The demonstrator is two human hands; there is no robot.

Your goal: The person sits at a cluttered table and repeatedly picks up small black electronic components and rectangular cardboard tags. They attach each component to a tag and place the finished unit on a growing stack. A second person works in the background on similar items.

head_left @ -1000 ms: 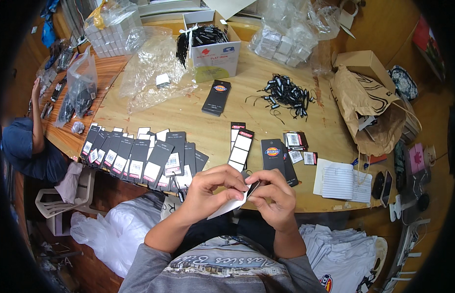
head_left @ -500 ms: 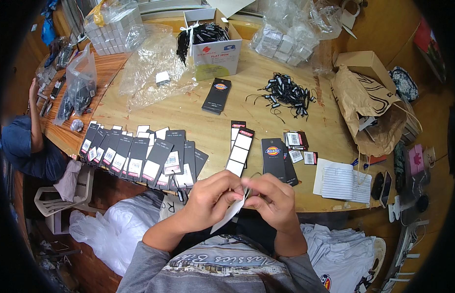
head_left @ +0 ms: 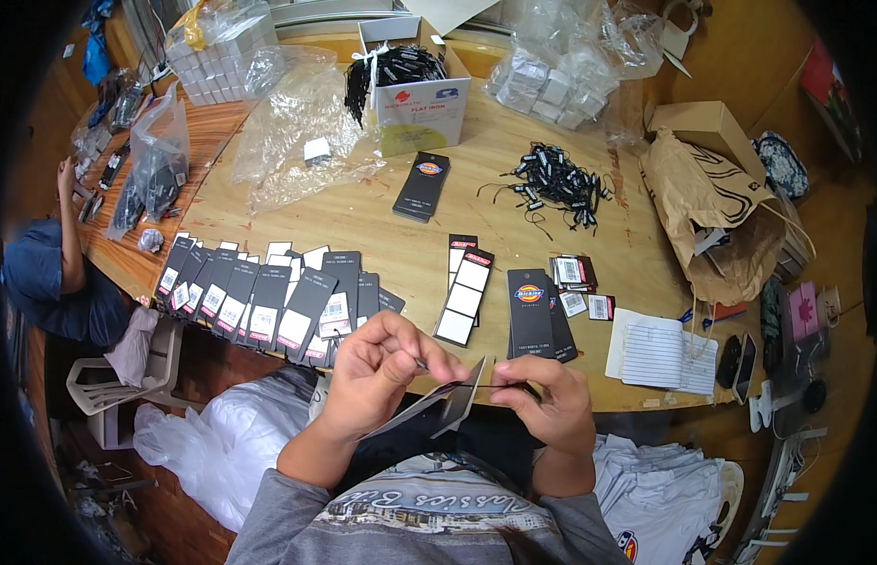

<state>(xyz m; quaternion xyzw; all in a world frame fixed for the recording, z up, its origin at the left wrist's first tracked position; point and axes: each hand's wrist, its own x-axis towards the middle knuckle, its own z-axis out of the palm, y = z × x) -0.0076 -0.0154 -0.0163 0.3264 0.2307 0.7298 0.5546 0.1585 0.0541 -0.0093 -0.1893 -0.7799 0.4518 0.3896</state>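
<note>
Near the table's front edge, my left hand (head_left: 377, 377) is closed in a pinch around the upper end of hang tags. The tags (head_left: 454, 411) hang at a slant between my hands, seen nearly edge-on. My right hand (head_left: 549, 400) pinches a thin black cord (head_left: 495, 385) that runs across to the tags. Beyond my hands lie a tag strip with white panels (head_left: 465, 297) and dark hang tags (head_left: 530, 315). To the left, a row of overlapping dark tags (head_left: 266, 306) with white labels lines the table edge. Several small labelled tags (head_left: 572, 273) lie to the right.
A heap of black tag cords (head_left: 556, 184) lies on the table (head_left: 325, 212), behind it a white box (head_left: 420, 118) full of cords. A paper bag (head_left: 707, 207) and a notebook (head_left: 646, 348) are at right. At far left another person's arm (head_left: 71, 226) shows.
My hands have moved apart, and the tags now show spread between them. A black cord is now stretched from the tags to my right hand.
</note>
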